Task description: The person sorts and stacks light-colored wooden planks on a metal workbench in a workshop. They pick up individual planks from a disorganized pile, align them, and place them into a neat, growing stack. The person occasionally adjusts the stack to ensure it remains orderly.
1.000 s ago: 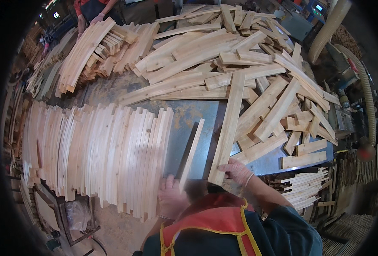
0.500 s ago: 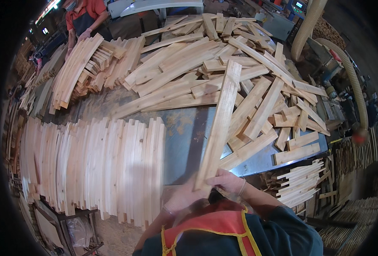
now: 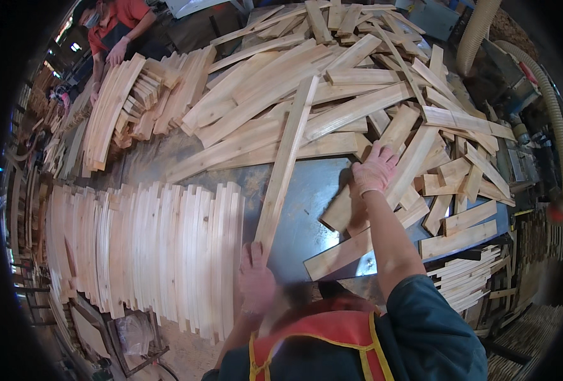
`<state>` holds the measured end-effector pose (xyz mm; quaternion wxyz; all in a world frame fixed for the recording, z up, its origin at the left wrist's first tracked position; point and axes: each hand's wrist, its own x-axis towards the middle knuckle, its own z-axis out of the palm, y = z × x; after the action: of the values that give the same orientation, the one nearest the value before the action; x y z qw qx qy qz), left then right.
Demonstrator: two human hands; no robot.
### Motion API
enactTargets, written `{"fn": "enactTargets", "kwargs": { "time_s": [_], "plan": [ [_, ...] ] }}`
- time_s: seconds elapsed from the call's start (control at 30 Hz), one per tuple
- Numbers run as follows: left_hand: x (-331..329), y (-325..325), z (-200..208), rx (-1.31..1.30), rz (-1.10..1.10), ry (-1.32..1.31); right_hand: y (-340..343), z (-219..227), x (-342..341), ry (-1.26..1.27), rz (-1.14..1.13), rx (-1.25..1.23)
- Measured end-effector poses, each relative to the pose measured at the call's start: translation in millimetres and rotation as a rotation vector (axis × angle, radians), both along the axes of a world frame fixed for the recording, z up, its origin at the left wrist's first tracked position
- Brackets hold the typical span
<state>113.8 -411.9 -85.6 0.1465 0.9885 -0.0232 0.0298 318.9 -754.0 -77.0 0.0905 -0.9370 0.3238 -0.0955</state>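
Note:
My left hand point(image 3: 257, 279), in a pinkish glove, grips the near end of a long, narrow wooden plank point(image 3: 286, 162). This plank slants up and away beside the neat row of upright-set planks point(image 3: 148, 247), its far end over the loose pile. My right hand point(image 3: 375, 170), gloved too, reaches forward into the pile with its fingers bent over a wider board point(image 3: 340, 209). The thumb side of that hand is partly hidden. Another short board point(image 3: 339, 254) lies below my right forearm, at the near edge of the metal table.
A heap of loose boards point(image 3: 319, 60) covers the table's far and right parts. Bare metal tabletop point(image 3: 304, 197) shows in the middle. At the far left a co-worker point(image 3: 119, 32) handles a stack of planks point(image 3: 113, 111). A ribbed hose point(image 3: 478, 38) hangs at the right.
My right hand has left the long plank and reached forward right onto a board in the pile. The long plank has swung left with my left hand, towards the row.

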Motion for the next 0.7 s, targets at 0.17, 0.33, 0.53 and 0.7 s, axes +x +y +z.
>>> {"fn": "enactTargets", "kwargs": {
  "time_s": [0.17, 0.33, 0.53, 0.7],
  "plan": [
    [20, 0, -29, 0.094, 0.061, 0.386, -29, -5, -24, -0.143, 0.022, 0.144],
    [8, 48, -16, -1.045, 0.039, 0.536, 2, 9, -96, -0.29, 0.159, 0.906],
    [-17, 97, 58, -1.739, 0.095, 0.702, 193, -23, -198, -0.159, 0.143, 1.267],
    [-31, 124, 69, -1.462, 0.056, 0.609, 287, -29, -169, 0.068, 0.541, 1.45]
  ]
}}
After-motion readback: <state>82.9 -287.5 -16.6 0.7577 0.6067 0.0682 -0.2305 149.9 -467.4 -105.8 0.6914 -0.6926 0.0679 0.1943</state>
